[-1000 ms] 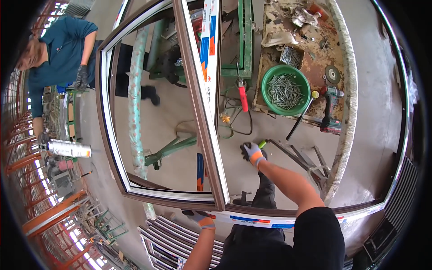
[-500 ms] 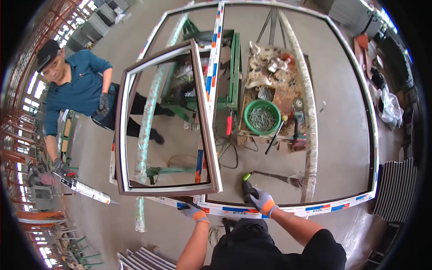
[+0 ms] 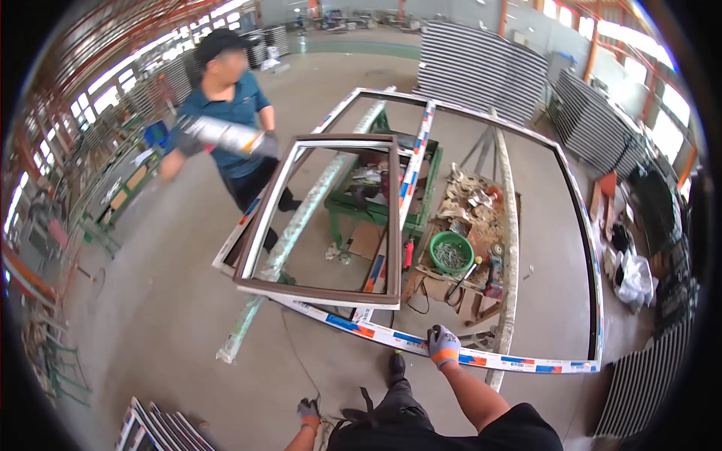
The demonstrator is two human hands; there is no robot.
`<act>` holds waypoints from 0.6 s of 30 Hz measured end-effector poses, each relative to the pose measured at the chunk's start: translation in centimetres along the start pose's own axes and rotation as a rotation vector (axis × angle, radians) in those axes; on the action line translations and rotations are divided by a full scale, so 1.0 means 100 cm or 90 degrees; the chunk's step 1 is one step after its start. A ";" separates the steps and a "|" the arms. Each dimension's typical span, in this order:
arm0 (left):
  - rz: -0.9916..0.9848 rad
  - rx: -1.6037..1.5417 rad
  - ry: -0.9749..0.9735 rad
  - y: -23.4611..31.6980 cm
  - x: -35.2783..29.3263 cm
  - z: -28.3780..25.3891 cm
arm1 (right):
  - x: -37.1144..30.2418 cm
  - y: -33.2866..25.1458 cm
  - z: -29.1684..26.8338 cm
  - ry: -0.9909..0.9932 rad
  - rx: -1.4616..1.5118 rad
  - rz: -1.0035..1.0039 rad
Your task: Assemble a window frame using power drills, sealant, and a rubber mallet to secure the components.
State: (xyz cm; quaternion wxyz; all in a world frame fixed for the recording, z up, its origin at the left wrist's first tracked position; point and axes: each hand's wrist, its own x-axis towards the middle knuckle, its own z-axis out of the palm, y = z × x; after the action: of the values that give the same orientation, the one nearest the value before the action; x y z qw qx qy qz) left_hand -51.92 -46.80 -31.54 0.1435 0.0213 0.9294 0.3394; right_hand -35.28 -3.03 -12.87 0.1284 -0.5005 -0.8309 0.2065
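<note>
A large window frame (image 3: 526, 364) with printed protective tape lies flat across two wrapped support bars. My right hand (image 3: 444, 345), in a grey glove with an orange cuff, is closed over its near rail. My left hand (image 3: 308, 412), gloved alike, hangs low beside my leg, off the frame. Its fingers look slightly apart and nothing shows in them, though they are small in view. A dark cable (image 3: 302, 368) on the floor runs close by it. A smaller brown and white sash (image 3: 320, 295) rests on the large frame's left part.
At the left a co-worker (image 3: 229, 98) in dark gloves holds a blurred white tube (image 3: 219, 134). Beneath the frame are a green workbench (image 3: 429, 177) and a low table with a green bowl (image 3: 451, 252) of screws and an angle grinder (image 3: 495, 276). Stacked profiles (image 3: 481, 68) stand behind.
My left hand has come off the near rail and dropped to my side. My right hand stays on the rail. The view has tilted up, and the co-worker has raised the tube.
</note>
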 end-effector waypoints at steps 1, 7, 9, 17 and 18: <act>-0.076 0.071 -0.044 -0.021 -0.012 -0.010 | 0.003 0.008 -0.001 0.023 -0.019 0.026; 0.020 0.649 -0.377 -0.201 -0.098 -0.100 | 0.002 -0.036 0.007 -0.083 -0.106 -0.016; 0.067 0.724 -0.421 -0.214 -0.113 -0.097 | 0.000 -0.007 0.008 -0.025 -0.074 0.055; -0.145 0.226 -0.179 -0.176 -0.093 -0.078 | 0.004 -0.003 0.032 -0.008 -0.110 0.009; -0.125 0.275 -0.182 -0.153 -0.078 -0.076 | 0.005 -0.007 0.033 -0.012 -0.107 0.002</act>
State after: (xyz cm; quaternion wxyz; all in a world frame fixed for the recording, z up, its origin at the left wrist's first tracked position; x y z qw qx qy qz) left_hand -45.70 -64.38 -33.81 0.2977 0.0090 0.9481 0.1114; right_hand -37.45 -3.56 -15.44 0.0783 -0.5086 -0.8458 0.1410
